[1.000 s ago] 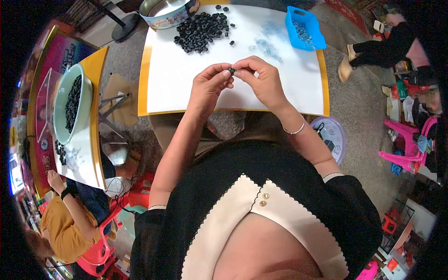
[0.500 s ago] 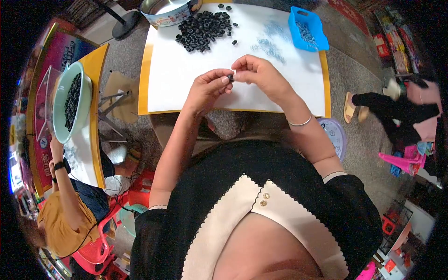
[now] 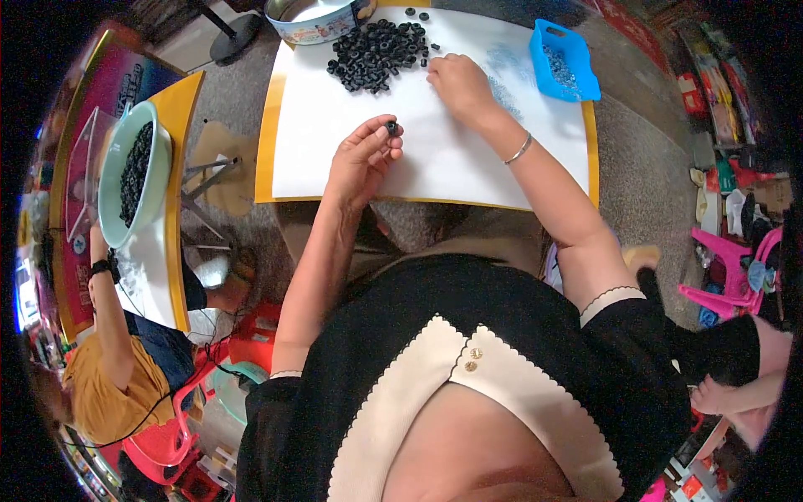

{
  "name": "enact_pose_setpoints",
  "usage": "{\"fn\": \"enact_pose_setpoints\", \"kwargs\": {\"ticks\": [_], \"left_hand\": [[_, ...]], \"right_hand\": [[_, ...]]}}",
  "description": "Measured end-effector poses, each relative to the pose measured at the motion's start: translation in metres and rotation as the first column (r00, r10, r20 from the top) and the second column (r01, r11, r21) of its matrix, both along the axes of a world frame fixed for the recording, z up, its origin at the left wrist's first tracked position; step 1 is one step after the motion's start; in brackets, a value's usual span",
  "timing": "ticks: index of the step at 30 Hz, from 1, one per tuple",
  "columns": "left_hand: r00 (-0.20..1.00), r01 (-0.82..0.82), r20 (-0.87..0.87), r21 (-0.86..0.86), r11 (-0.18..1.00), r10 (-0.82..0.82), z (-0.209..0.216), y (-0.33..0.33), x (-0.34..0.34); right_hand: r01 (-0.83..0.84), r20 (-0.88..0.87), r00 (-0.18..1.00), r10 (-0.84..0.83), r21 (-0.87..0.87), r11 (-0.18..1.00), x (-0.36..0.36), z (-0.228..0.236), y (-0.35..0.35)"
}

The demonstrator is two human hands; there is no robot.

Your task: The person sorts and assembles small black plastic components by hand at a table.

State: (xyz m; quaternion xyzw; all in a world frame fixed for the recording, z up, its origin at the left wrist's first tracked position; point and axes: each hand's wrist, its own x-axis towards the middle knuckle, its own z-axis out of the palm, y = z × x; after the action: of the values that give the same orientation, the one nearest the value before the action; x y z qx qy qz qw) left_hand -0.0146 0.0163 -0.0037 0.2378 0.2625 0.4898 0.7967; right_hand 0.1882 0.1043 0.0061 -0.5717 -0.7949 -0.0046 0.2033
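Right hand (image 3: 462, 86) advanced, left hand (image 3: 358, 164) pinching black piece (image 3: 391, 128)

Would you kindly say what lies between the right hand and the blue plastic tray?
The head view shows scattered small bluish pieces on the white tabletop between right hand and tray.

Left hand (image 3: 361, 163) pinches small black part (image 3: 391, 128) above white tabletop (image 3: 309, 134). Right hand (image 3: 462, 88) extended forward, fingers bunched, just beside black pile (image 3: 376, 57); grip contents unclear. Round tin (image 3: 314, 32) at far left corner. Blue tray (image 3: 545, 82) far right, small pieces inside. Mint basin (image 3: 159, 176) on side table (image 3: 171, 284); co-worker (image 3: 117, 389) beside.
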Motion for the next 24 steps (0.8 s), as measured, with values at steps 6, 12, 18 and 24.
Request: {"fn": "enact_pose_setpoints", "kwargs": {"ticks": [6, 12, 18, 24], "left_hand": [[0.999, -0.044, 0.003, -0.013, 0.999, 0.044, 0.010, 0.000, 0.002], [0.997, -0.040, -0.070, 0.029, 0.999, 0.042, 0.018, 0.000, 0.013], [0.994, -0.031, -0.104, 0.036, 0.999, 0.035, 0.025, -0.005, 0.018], [0.988, -0.031, -0.148, 0.047, 0.998, 0.038, 0.030, -0.009, 0.018]], "right_hand": [[-0.321, -0.777, 0.593, -0.212, -0.469, 0.823, 0.003, 0.033, -0.043], [-0.498, -0.934, 0.231, -0.272, -0.353, 0.792, -0.007, 0.042, -0.084], [-0.437, -0.939, 0.263, -0.222, -0.321, 0.840, -0.011, 0.048, -0.100], [-0.275, -0.900, 0.425, -0.100, -0.233, 0.933, -0.017, 0.045, -0.107]]}}
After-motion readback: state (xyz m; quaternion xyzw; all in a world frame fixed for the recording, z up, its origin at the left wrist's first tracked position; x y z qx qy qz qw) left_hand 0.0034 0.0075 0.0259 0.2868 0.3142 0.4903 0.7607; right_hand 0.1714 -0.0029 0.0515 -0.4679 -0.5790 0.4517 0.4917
